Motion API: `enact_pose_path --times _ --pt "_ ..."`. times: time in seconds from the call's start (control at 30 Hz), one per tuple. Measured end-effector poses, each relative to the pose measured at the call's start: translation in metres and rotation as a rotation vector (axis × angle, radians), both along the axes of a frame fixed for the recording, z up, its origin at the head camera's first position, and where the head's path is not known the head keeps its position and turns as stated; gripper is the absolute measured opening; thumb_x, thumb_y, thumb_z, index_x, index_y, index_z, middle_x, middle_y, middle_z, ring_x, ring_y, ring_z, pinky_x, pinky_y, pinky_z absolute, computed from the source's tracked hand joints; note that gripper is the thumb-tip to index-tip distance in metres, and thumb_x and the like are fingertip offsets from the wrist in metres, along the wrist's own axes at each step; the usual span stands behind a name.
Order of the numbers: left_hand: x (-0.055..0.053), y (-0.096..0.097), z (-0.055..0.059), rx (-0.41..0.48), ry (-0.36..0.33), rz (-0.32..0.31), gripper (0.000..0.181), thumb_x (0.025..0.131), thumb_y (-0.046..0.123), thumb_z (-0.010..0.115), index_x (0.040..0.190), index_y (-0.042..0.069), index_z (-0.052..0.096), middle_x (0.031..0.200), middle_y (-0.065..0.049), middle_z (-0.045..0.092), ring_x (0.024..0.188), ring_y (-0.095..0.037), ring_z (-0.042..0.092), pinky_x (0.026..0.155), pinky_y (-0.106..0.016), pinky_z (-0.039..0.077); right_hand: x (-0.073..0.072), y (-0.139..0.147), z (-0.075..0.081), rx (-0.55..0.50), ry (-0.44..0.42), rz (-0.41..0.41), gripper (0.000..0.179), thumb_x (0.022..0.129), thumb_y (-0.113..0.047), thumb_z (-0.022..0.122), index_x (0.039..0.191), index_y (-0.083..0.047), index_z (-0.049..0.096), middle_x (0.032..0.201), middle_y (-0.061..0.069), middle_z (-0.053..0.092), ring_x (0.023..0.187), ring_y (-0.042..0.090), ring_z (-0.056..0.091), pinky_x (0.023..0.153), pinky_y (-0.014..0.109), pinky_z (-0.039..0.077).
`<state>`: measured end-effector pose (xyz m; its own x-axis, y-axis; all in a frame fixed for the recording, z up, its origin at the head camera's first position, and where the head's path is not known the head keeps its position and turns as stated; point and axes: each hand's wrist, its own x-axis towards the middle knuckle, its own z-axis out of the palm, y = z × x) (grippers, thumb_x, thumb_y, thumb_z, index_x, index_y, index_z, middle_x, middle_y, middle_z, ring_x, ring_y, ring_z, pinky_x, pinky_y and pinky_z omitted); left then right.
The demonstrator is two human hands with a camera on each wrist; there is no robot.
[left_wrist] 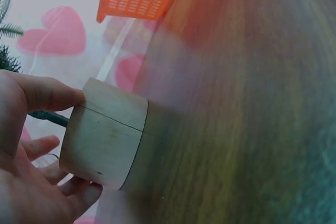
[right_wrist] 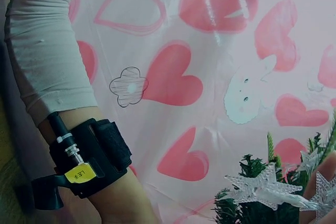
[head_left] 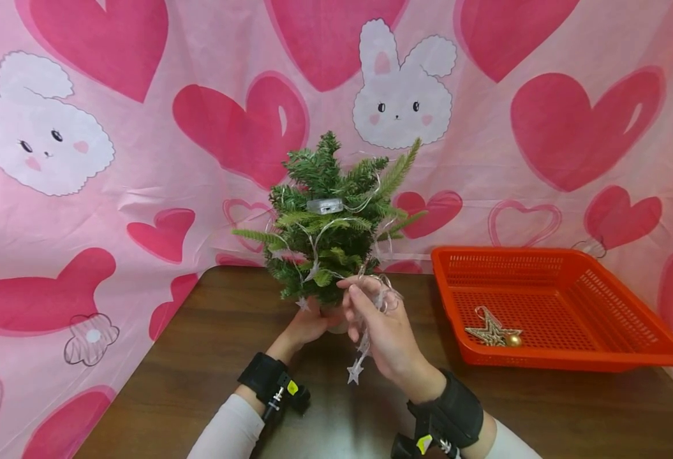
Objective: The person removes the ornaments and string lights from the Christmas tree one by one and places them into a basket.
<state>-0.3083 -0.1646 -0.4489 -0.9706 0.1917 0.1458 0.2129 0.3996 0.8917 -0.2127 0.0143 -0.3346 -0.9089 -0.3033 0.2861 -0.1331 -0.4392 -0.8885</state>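
Note:
A small artificial Christmas tree (head_left: 326,169) stands on the table, wound with clear star string lights (head_left: 312,271) and carrying their battery box (head_left: 326,206) on its front. Low at the trunk, my left hand (head_left: 303,324) grips the round wooden base (left_wrist: 105,135), thumb on one side and fingertips on the other in the left wrist view. In front of the lower branches my right hand (head_left: 383,331) holds the loose bunch of the string lights. One clear star (head_left: 355,371) dangles below it. Close clear stars (right_wrist: 262,187) show in the right wrist view, where that hand is mostly cut off.
To the right sits an orange plastic basket (head_left: 566,357) holding a glittery gold star (head_left: 492,330) and a small gold ball (head_left: 513,340). Behind the brown wooden table (head_left: 198,363) hangs a pink cloth (head_left: 210,38) printed with hearts and rabbits.

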Motion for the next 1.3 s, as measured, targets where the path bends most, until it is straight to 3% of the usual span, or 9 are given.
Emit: enact_pose_path --times 0.27,0.47,0.57,0.63,0.73,0.83,0.97,1.1,1.3 --pt "-0.003 0.003 0.0 0.039 0.116 -0.014 0.07 0.078 0.002 0.073 0.142 0.007 0.045 0.135 -0.012 0.057 0.115 -0.024 0.052 0.1 -0.038 0.04 0.004 0.0 0.004 -0.029 0.061 -0.06 0.012 0.101 -0.019 0.056 0.109 -0.016 0.064 0.078 -0.005 0.056 0.065 0.007 0.05 0.048 0.019 0.043" --pt "0.003 0.006 0.008 -0.002 0.162 -0.01 0.055 0.077 -0.002 0.072 0.129 -0.003 0.055 0.117 -0.02 0.066 0.102 -0.026 0.059 0.09 -0.034 0.046 0.007 0.0 0.007 -0.04 0.115 -0.108 0.011 0.101 -0.016 0.057 0.108 -0.013 0.065 0.074 -0.003 0.055 0.062 0.009 0.049 0.047 0.021 0.043" --pt "0.004 0.005 0.008 -0.032 0.155 -0.005 0.051 0.077 0.001 0.072 0.125 -0.005 0.057 0.112 -0.022 0.067 0.096 -0.026 0.06 0.083 -0.033 0.049 0.007 0.0 0.008 -0.024 0.16 -0.135 0.011 0.1 -0.015 0.057 0.107 -0.012 0.065 0.072 -0.002 0.055 0.06 0.01 0.048 0.046 0.023 0.043" --pt "-0.002 0.003 -0.001 -0.056 0.164 0.009 0.048 0.078 0.006 0.074 0.123 -0.003 0.059 0.112 -0.02 0.067 0.095 -0.026 0.06 0.083 -0.034 0.049 0.008 0.0 0.008 -0.016 0.189 -0.145 0.01 0.101 -0.013 0.056 0.106 -0.012 0.065 0.072 -0.002 0.055 0.059 0.011 0.047 0.046 0.024 0.043" --pt "-0.002 0.002 -0.001 -0.094 0.168 0.023 0.046 0.078 0.008 0.074 0.121 -0.003 0.06 0.108 -0.019 0.068 0.092 -0.026 0.062 0.08 -0.034 0.051 0.01 0.001 0.008 -0.008 0.243 -0.154 0.011 0.101 -0.01 0.055 0.104 -0.013 0.065 0.072 -0.002 0.055 0.058 0.011 0.047 0.044 0.025 0.043" --pt "-0.003 0.002 -0.001 -0.178 0.177 0.03 0.032 0.079 0.012 0.074 0.106 -0.002 0.066 0.094 -0.017 0.071 0.081 -0.023 0.062 0.073 -0.032 0.05 0.013 0.001 0.008 0.001 0.309 -0.172 0.013 0.1 -0.007 0.054 0.103 -0.014 0.064 0.072 -0.003 0.056 0.056 0.013 0.047 0.042 0.027 0.042" --pt "-0.003 0.003 0.0 -0.232 0.17 0.043 0.026 0.08 0.016 0.075 0.099 -0.001 0.069 0.089 -0.015 0.072 0.08 -0.021 0.06 0.072 -0.032 0.049 0.016 0.001 0.008 0.023 0.404 -0.208 0.01 0.099 -0.002 0.053 0.102 -0.006 0.063 0.071 0.0 0.056 0.053 0.016 0.045 0.039 0.028 0.04" --pt "-0.002 0.004 0.001 -0.193 0.142 0.061 0.035 0.08 0.019 0.076 0.11 0.002 0.067 0.1 -0.013 0.072 0.091 -0.023 0.061 0.08 -0.034 0.049 0.019 0.001 0.009 0.094 0.527 -0.253 0.009 0.096 0.004 0.055 0.098 0.003 0.063 0.07 0.007 0.056 0.05 0.017 0.045 0.039 0.027 0.04" --pt "0.003 0.005 0.005 -0.173 0.079 0.083 0.023 0.08 0.022 0.073 0.093 0.003 0.07 0.074 -0.004 0.061 0.075 -0.019 0.053 0.065 -0.028 0.042 0.02 -0.001 0.009 0.16 0.627 -0.219 0.016 0.092 0.009 0.056 0.095 -0.002 0.066 0.07 0.011 0.058 0.047 0.013 0.047 0.039 0.027 0.043"
